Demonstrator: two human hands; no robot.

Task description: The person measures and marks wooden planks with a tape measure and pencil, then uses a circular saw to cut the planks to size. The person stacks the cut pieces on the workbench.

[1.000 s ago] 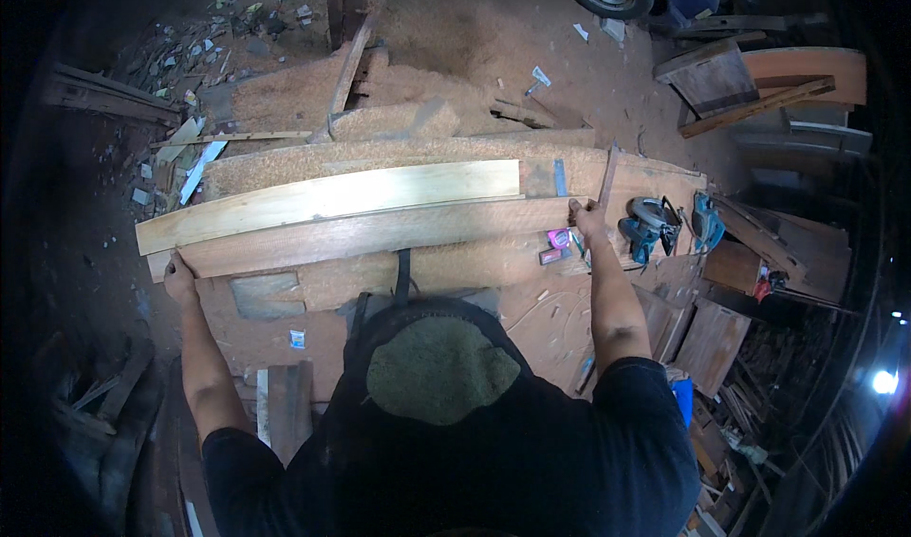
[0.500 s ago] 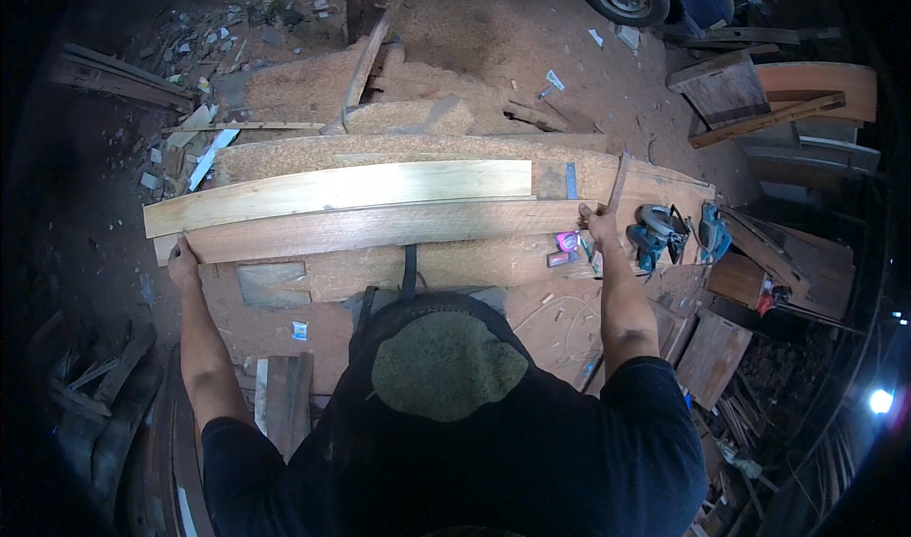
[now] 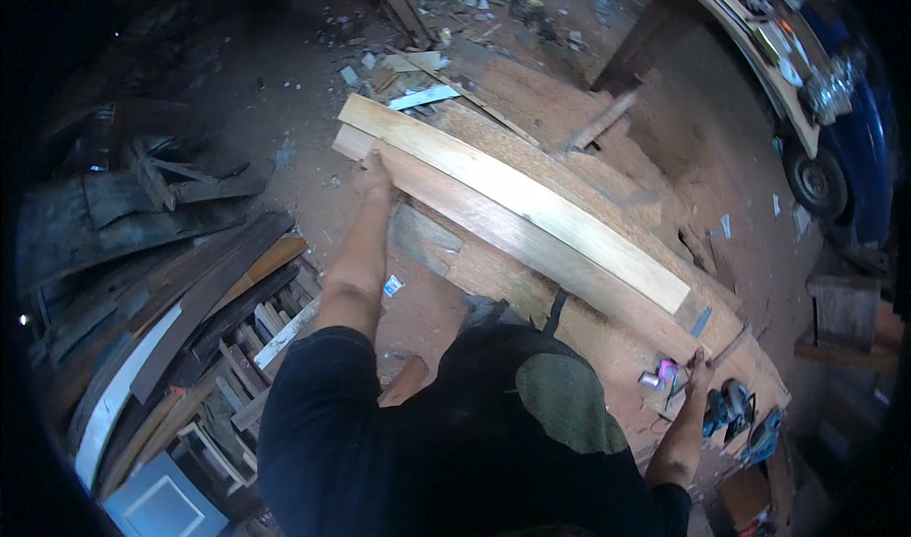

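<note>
A long reddish-brown board (image 3: 493,238) lies on a wider worn wooden surface, with a paler yellow plank (image 3: 531,194) along its far edge. My left hand (image 3: 375,173) is closed on the board's near edge by its left end. At the other end, my right hand (image 3: 700,368) is closed around the board's end, its fingers partly hidden. A thin brown strip (image 3: 731,345) juts out just beyond that hand. Close by are a pink tape measure (image 3: 667,370) and a blue flat piece (image 3: 701,322) past the plank's end.
Two teal power tools, a circular saw (image 3: 729,410) and another tool (image 3: 762,437), stand at the right end. Stacked timber (image 3: 190,347) fills the lower left. A blue vehicle's wheel (image 3: 817,182) and a loaded shelf (image 3: 773,58) are at the far right. Wood scraps (image 3: 418,61) litter the far ground.
The view has swung left, so the boards now slant from upper left to lower right. Both hands stay at the same ends of the brown board.
</note>
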